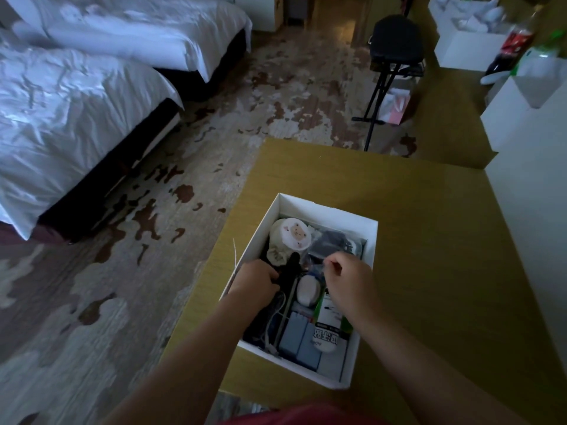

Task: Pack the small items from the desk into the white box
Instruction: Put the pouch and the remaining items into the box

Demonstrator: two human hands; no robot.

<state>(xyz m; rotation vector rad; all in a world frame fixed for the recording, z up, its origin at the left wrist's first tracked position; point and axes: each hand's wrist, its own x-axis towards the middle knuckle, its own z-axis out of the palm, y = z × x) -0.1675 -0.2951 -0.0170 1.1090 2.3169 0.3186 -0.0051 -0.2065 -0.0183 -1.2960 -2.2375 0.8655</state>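
An open white box [322, 208] sits on the yellow-brown desk [429, 240], filled with small items. Inside lie a cream sheep-face pouch [290, 236], a clear bag of dark parts [333, 242], a pale round item [307, 291], blue blocks [299, 338] and a green-edged printed packet [331, 323]. My left hand [256, 282] is inside the box at its left side, fingers curled round a black object [290, 276]. My right hand [349, 277] hovers over the box's middle, fingertips pinched together at the clear bag's edge.
Two white-covered beds [76, 102] stand to the left across patterned carpet. A black folding stand [395, 56] is beyond the desk. White boxes [521, 124] and a cola bottle [515, 47] crowd the right side.
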